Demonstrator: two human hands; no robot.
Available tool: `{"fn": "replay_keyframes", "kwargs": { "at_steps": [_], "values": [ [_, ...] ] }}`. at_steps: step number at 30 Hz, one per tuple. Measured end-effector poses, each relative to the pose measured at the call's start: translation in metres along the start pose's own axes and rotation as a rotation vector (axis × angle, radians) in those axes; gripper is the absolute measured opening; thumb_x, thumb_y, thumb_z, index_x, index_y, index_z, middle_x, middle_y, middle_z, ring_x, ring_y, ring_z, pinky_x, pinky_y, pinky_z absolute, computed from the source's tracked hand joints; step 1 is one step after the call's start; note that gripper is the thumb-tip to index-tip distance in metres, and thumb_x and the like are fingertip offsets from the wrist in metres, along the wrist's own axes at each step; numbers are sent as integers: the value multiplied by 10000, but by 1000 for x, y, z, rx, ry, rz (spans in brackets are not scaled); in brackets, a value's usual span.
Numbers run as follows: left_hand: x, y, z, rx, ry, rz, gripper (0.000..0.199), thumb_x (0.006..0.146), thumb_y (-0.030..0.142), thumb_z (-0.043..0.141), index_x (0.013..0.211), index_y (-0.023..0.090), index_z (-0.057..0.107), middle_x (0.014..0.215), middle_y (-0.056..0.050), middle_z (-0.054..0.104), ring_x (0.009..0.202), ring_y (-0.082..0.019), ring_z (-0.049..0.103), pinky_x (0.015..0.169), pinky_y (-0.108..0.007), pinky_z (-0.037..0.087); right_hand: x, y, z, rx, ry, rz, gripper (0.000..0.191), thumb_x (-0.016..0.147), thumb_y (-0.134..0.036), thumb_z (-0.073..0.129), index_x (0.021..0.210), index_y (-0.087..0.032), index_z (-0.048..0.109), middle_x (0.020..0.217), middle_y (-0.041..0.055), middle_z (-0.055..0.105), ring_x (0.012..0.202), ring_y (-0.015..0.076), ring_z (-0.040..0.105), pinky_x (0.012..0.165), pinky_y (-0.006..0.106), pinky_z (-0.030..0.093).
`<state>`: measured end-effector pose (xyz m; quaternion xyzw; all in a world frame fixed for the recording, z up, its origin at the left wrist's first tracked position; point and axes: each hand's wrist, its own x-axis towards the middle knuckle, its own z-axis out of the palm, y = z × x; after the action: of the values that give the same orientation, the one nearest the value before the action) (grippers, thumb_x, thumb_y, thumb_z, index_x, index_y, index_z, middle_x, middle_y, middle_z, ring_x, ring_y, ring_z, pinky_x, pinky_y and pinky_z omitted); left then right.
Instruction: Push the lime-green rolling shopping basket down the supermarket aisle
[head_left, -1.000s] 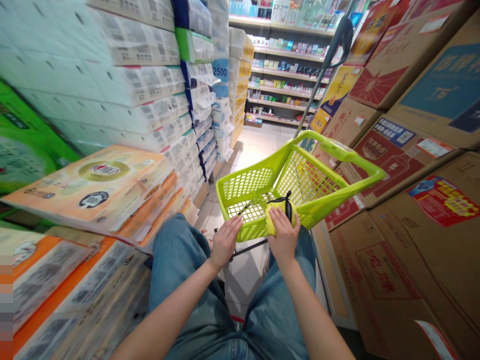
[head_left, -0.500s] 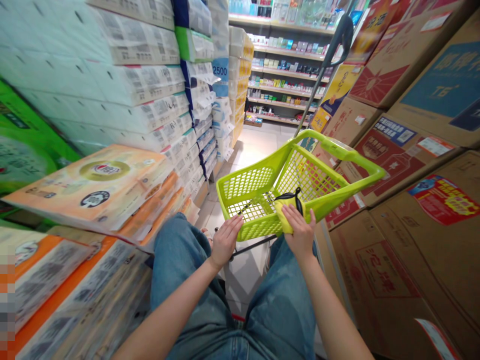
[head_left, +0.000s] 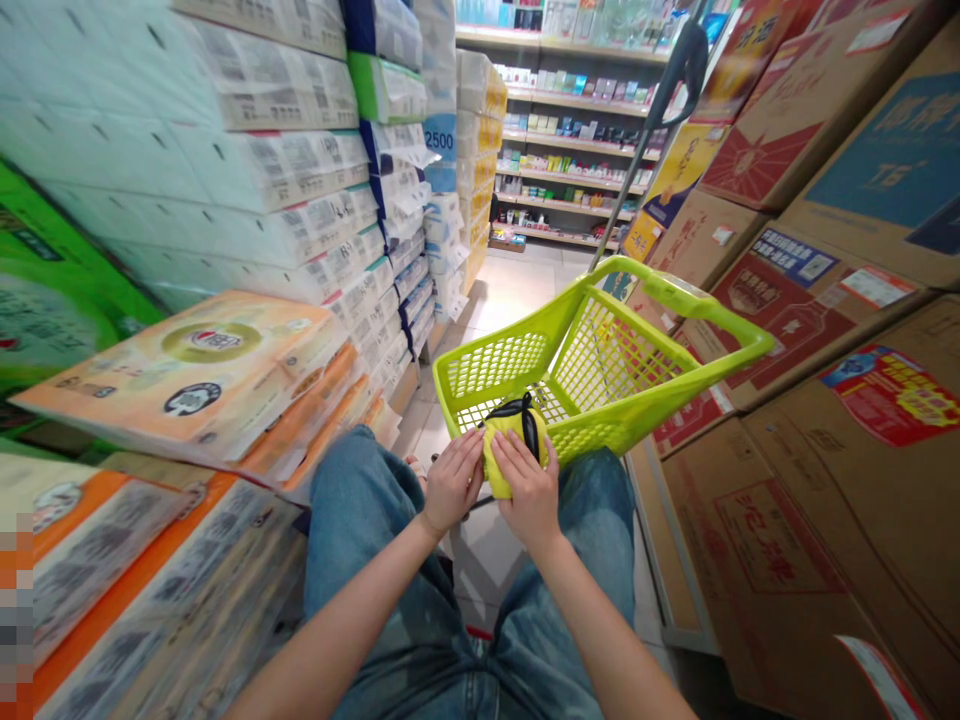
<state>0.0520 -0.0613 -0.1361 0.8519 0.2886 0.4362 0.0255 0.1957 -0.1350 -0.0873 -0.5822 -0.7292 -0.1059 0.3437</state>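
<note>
A lime-green plastic shopping basket cart with lattice walls stands tilted in front of my knees. Along its near rim, my right hand presses a bunched yellow cloth with black edging, fingers closed over it. Just left of the cloth, my left hand is curled over the near left corner of the rim, its fingertips close to or touching the cloth. Both hands hide part of that rim. The visible inside of the basket shows only its lattice floor and walls.
Stacks of wrapped tissue packs rise on the left, with an orange pack beside my knee. Cardboard boxes are piled close on the right. A grey pull handle leans behind the cart. Stocked shelves stand at the back.
My right hand has slid the yellow cloth leftward along the near rim, from the right part to beside my left hand. My left hand has stayed at about the same corner.
</note>
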Motion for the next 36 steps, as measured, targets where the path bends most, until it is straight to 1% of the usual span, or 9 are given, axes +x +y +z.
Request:
{"fn": "replay_keyframes", "kwargs": {
  "at_steps": [4,9,12,19,21,24,29,32,36],
  "values": [
    [1,1,-1,5,2,2,521,929,104,486,1440,201,443,1396,-100,588,1362,-229,493,1123,-456,435,2,49,-28,-55,-15,-25,588,805,-70,456,1357,-248,556,1350,31,645,1293,204,569,1242,461,-3],
    [2,3,0,-4,8,-3,522,924,107,500,1435,203,449,1394,-96,590,1363,-228,492,1123,-450,436,6,112,-53,-208,155,136,534,791,-72,462,1268,-253,619,1297,27,680,1238,234,614,1225,523,44],
    [2,4,2,-4,15,-10,518,924,114,502,1432,203,451,1397,-97,587,1363,-232,491,1124,-453,433,8,97,-40,-221,190,190,529,754,-65,467,1229,-219,642,1264,48,699,1231,250,617,1226,518,46],
    [1,4,1,-20,6,-15,531,932,119,468,1455,202,424,1406,-105,577,1366,-232,488,1123,-458,435,4,0,3,-6,51,35,581,790,-77,462,1344,-224,560,1362,35,636,1329,191,534,1249,437,3],
    [1,4,0,-18,5,-14,531,928,112,478,1450,198,429,1408,-102,576,1373,-229,479,1126,-454,433,2,6,-2,-1,6,-17,595,790,-80,465,1356,-240,549,1366,27,633,1329,186,533,1247,444,-20],
    [1,4,0,-10,24,-19,519,924,104,490,1432,203,453,1400,-92,585,1383,-231,468,1125,-455,434,1,48,-24,-60,-30,-41,606,784,-82,461,1357,-254,554,1359,31,637,1310,199,554,1242,473,-21],
    [1,5,4,-12,44,-18,509,924,111,496,1422,209,466,1392,-90,593,1392,-244,457,1112,-464,447,4,117,-53,-206,121,88,549,788,-84,457,1287,-251,613,1297,34,680,1248,229,607,1234,519,25],
    [0,7,7,-9,52,-34,507,923,116,502,1420,209,467,1394,-93,590,1401,-248,444,1116,-470,443,7,104,-42,-233,172,128,539,767,-86,462,1262,-216,631,1282,55,688,1249,247,603,1242,506,37],
    [-2,7,6,-17,48,-44,518,919,114,496,1427,207,454,1400,-94,584,1414,-246,424,1124,-471,435,4,40,-7,-120,111,70,587,778,-83,453,1343,-192,571,1343,66,647,1312,225,550,1255,469,1]
  ]
}}
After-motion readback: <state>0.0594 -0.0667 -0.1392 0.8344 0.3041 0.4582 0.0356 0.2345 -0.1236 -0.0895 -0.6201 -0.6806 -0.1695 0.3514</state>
